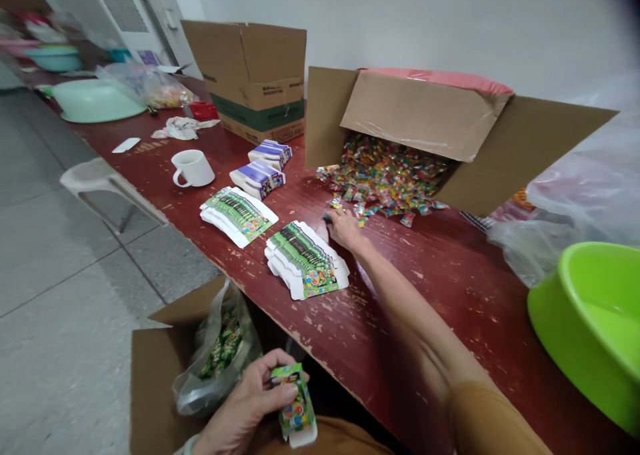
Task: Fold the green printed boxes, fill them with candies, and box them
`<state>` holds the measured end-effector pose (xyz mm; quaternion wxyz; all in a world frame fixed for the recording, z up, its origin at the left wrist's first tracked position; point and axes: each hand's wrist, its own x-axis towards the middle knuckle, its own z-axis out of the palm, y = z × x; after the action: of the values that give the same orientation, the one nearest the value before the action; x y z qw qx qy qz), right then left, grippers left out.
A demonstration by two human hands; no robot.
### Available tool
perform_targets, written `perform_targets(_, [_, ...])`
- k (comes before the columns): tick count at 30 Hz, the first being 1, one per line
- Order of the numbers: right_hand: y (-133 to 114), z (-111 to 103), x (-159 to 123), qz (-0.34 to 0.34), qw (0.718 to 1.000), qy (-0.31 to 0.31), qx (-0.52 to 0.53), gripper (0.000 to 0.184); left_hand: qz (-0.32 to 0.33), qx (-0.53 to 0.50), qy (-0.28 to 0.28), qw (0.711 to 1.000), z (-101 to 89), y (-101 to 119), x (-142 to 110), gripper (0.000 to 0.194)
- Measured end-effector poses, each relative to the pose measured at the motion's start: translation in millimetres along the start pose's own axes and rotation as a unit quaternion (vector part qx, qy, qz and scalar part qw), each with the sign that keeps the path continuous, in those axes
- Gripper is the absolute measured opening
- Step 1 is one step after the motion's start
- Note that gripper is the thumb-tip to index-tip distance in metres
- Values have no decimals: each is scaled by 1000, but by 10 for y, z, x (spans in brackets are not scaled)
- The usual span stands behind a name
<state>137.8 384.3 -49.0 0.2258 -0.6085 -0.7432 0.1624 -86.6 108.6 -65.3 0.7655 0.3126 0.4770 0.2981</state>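
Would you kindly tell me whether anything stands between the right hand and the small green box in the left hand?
The nearer fanned stack of flat cartons lies low between the right hand and the small green box; nothing taller stands there.

On the desk [450, 261], seen from the nearer flat-carton stack [300, 255], a second stack [239, 216] and a mug [197, 169] lie at ten o'clock, tissue packs [256, 177] at eleven, wrapped candies [390, 171] in and before a cardboard box [420, 115] between one and two.
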Motion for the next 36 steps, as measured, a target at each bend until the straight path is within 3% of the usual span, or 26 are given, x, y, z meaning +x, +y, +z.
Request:
perform_targets(2, [39,64,59,10,1000,-6,-4,33,15,88,-1,996,-286,22,-31,39])
perform_targets(4, [64,62,57,24,1000,-2,2,33,-13,180,-37,983,-523,85,-74,45])
perform_targets(6, [58,-8,-19,36,999,3,19,34,-63,258,-78,961,-658,158,-115,46])
perform_targets(8, [3,-118,-209,34,998,-2,46,34,-92,272,-104,952,-674,227,-134,37])
perform_targets(11, [-180,-265,-705,-10,989,-61,136,31,-50,177,-95,978,-514,330,-110,31])
perform_targets(13, [-336,-310,-1084,-64,946,-126,292,28,6,118,-71,990,-338,401,-64,27])
perform_targets(15, [-469,-310,-1401,-84,906,-157,383,27,54,96,-55,992,-150,462,-8,25])
perform_targets(18, [-575,-282,-1663,-74,885,-157,433,25,111,90,-48,989,89,510,53,23])
perform_targets(22, [-612,-333,-1726,-111,915,-147,359,7,138,105,-46,984,284,516,63,26])
perform_targets(25, [-633,-409,-1743,-160,934,-110,299,12,152,111,-50,981,372,493,67,32])
perform_targets(28, [-644,-433,-1792,-136,932,-79,328,24,164,76,-38,983,433,444,80,38])
perform_targets(30, [-654,-423,-1834,-116,932,-40,341,22,167,50,-27,984,463,413,82,39])
perform_targets(33, [-705,-410,-1898,-148,945,38,288,6,173,42,-13,984,501,394,73,38])
perform_targets(36, [-770,-416,-1943,-170,945,4,281,7,187,57,-1,981,527,408,62,40])
